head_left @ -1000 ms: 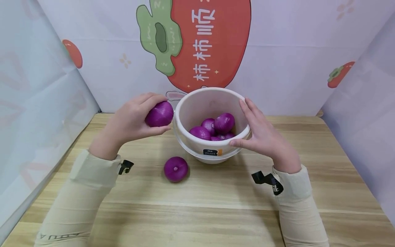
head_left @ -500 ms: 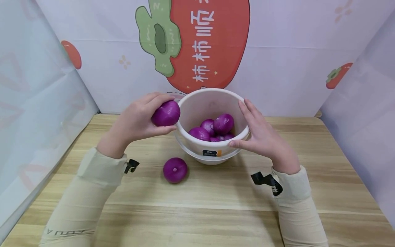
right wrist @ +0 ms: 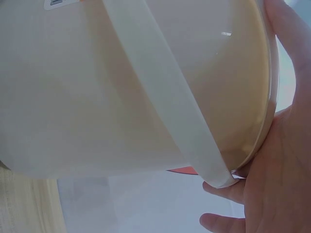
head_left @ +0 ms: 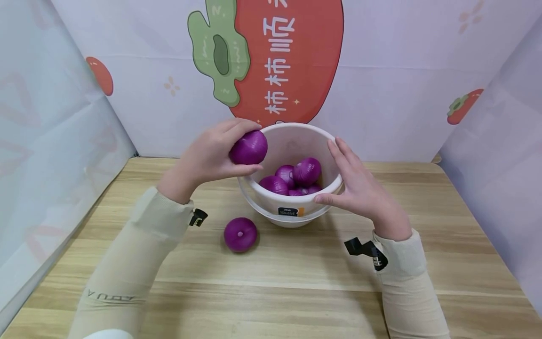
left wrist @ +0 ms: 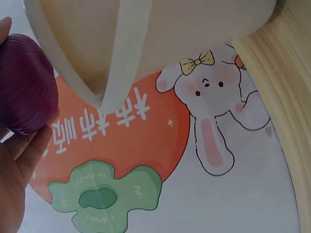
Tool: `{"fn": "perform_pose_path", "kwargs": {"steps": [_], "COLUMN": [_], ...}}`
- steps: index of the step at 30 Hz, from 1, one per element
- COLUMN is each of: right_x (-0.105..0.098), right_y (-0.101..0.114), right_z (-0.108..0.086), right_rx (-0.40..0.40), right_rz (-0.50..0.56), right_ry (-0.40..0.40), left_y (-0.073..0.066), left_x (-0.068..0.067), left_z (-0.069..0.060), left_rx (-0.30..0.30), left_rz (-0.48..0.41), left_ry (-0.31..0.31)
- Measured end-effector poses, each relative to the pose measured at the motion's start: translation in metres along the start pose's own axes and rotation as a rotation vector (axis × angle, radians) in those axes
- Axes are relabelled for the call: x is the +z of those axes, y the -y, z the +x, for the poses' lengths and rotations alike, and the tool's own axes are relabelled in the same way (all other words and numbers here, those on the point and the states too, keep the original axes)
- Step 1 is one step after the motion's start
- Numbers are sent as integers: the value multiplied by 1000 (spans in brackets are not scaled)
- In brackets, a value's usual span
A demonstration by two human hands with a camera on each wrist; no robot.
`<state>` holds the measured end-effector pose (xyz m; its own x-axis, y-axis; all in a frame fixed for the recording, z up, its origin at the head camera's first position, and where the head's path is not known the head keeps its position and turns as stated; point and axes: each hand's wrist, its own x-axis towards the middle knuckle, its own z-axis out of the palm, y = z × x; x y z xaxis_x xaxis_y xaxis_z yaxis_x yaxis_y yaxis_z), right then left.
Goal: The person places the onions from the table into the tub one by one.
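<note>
My left hand (head_left: 213, 150) holds a purple onion (head_left: 249, 147) between fingers and thumb, over the left rim of a white bucket (head_left: 263, 190). In the left wrist view the same onion (left wrist: 26, 87) is at the left edge, next to the bucket's wall. My right hand (head_left: 360, 188) rests spread on the bucket's right rim, thumb toward the front. Its fingers (right wrist: 226, 223) look mostly straight in the right wrist view. Inside the bucket lie several purple onions (head_left: 306, 171), the lower ones partly hidden. Another onion (head_left: 240, 234) sits on the table, left of the bucket's front.
The bucket stands upright on a wooden table (head_left: 275, 301), its handle (head_left: 254, 205) lowered around the front. Close behind rises a printed white backdrop (head_left: 381, 84). Pale side sheets (head_left: 51, 141) flank the table.
My left hand has carried its onion rightward and slightly up, from beside the bucket to over its left rim. My right hand, the bucket and the onion on the table stay in place.
</note>
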<state>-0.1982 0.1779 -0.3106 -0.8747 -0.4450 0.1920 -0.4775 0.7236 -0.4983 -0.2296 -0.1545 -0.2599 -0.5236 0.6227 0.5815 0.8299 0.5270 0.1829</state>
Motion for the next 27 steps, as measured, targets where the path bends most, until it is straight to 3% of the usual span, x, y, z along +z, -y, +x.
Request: {"fn": "perform_pose_path", "kwargs": {"steps": [7, 14, 27], "right_x": [1, 2, 2], "right_y": [0, 0, -1], "right_z": [0, 0, -1], "right_rx": [-7, -4, -10], "right_rz": [-3, 6, 29], "right_ry": [-9, -7, -12], "left_y": [1, 2, 9], "left_x": [13, 24, 31], "left_z": [8, 7, 7], "left_rx": [1, -27, -81], "left_rz": [-59, -38, -103], "left_ry": [15, 57, 129]}}
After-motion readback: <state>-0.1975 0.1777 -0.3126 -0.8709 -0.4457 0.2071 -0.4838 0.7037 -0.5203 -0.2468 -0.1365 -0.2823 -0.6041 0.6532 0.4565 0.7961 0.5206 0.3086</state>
